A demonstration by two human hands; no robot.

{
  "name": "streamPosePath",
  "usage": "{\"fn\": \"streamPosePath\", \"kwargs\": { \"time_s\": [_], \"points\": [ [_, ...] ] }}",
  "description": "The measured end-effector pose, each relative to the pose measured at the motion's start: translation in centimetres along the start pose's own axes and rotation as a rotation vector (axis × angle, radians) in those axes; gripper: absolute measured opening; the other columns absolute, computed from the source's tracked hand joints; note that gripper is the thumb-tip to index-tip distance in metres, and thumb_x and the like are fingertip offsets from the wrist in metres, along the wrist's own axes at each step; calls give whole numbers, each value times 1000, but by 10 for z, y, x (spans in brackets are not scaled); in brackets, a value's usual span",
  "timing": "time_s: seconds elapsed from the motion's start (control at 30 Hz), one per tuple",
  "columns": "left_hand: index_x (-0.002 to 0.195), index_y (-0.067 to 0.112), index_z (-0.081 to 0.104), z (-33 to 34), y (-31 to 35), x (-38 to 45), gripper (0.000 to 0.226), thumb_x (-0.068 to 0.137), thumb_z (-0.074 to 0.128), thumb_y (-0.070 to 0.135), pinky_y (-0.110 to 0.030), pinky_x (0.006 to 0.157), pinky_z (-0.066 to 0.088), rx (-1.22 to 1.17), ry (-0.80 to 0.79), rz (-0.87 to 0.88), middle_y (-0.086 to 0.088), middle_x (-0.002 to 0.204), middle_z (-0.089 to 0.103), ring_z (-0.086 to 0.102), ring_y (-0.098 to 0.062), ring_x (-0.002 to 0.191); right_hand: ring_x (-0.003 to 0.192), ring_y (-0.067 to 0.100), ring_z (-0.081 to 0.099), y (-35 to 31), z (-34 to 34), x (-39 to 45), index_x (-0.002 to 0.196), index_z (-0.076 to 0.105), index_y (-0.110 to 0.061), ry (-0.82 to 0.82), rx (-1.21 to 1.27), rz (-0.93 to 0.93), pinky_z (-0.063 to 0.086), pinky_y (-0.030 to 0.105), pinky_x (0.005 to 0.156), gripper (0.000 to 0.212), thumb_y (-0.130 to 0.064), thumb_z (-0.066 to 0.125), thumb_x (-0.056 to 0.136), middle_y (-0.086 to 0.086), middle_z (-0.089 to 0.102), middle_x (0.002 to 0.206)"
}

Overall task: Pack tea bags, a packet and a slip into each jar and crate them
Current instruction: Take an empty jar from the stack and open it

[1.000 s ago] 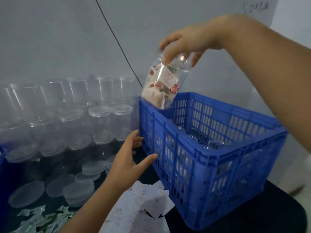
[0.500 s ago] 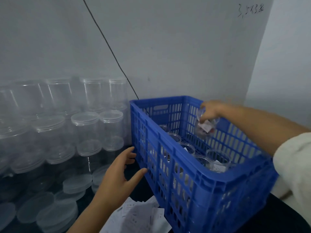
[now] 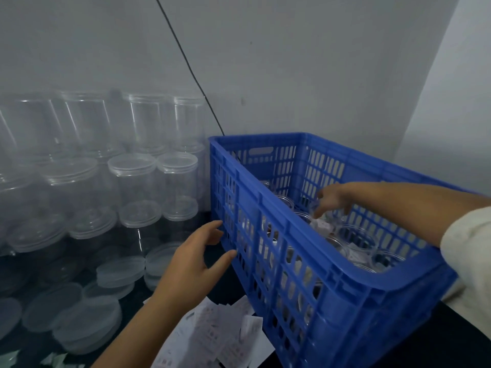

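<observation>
Now lower in crate (image 3: 353, 277): jar (image 3: 322, 221).

Blue crate (image 3: 332, 264) open-topped at the desk's right edge, upright jars (image 3: 356, 239) crowding its near end, far end freer, stacked empty jars (image 3: 151, 187) walling the desk's left side, narrow gap between, slips (image 3: 220, 338) littering the front edge.
</observation>
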State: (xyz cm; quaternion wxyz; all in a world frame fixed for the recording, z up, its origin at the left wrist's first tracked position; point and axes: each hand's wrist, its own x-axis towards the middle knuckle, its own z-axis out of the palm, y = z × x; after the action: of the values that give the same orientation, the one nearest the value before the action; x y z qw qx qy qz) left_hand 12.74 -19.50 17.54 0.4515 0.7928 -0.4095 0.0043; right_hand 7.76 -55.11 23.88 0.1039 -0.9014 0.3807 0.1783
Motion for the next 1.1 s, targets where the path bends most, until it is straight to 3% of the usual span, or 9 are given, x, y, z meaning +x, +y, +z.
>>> {"fn": "streamPosePath", "kwargs": {
  "time_s": [0.17,0.3,0.53,0.67,0.73,0.83,0.97,1.03,1.1],
  "points": [
    [137,35,39,6,0,-1,58,85,62,45,3,79,33,59,-31,33,31,111,47,42,22,104,133,40,46,4,4,5,150,35,-5,-69,2,76,50,45,99,63,-32,60,99,18,31,158],
    [135,37,40,4,-2,-4,55,85,60,46,1,79,34,75,-38,47,34,109,46,43,22,104,111,33,56,6,-2,-3,153,31,-11,-63,-139,73,52,42,85,53,-25,48,104,17,30,157],
    [136,36,40,-10,-4,-12,54,87,61,44,0,77,35,125,-35,49,28,113,49,47,13,104,107,24,59,7,-7,-25,151,34,-8,-108,-383,92,51,35,84,46,-12,40,105,13,39,149],
    [137,35,39,-25,-3,-19,54,88,60,44,5,77,32,170,-23,59,27,115,48,43,18,101,89,22,56,-6,-17,-47,147,40,-2,-136,-526,75,48,21,56,43,-15,45,106,12,45,136],
    [138,35,39,-34,-2,-22,54,89,59,45,-1,82,34,199,-17,64,25,117,51,44,14,104,94,21,60,-21,-34,-58,152,33,-5,-11,-495,17,54,22,60,47,-11,42,105,14,44,143],
    [138,32,40,-48,0,-27,53,89,58,44,-15,91,40,250,-16,60,17,122,55,47,7,108,134,27,46,-55,-76,-76,153,33,-10,253,-364,-169,41,31,106,51,-8,42,103,13,37,156],
    [134,29,45,-76,5,-32,49,89,59,41,-22,92,43,313,3,51,12,121,57,51,-3,109,103,32,63,-130,-124,-125,145,47,-14,405,-94,-443,52,41,91,46,-19,55,100,17,64,120],
    [133,28,45,-94,6,-37,47,90,60,39,-25,93,44,354,11,43,9,121,58,53,-7,109,91,27,63,-175,-134,-154,138,54,-16,516,39,-579,52,35,74,41,-23,60,98,8,65,96],
    [135,29,45,-117,3,-45,48,90,59,40,-25,93,44,405,18,31,9,121,58,53,-6,109,86,20,60,-223,-132,-182,134,58,-17,611,122,-704,44,29,71,41,-29,63,95,5,66,97]
  ]
}}
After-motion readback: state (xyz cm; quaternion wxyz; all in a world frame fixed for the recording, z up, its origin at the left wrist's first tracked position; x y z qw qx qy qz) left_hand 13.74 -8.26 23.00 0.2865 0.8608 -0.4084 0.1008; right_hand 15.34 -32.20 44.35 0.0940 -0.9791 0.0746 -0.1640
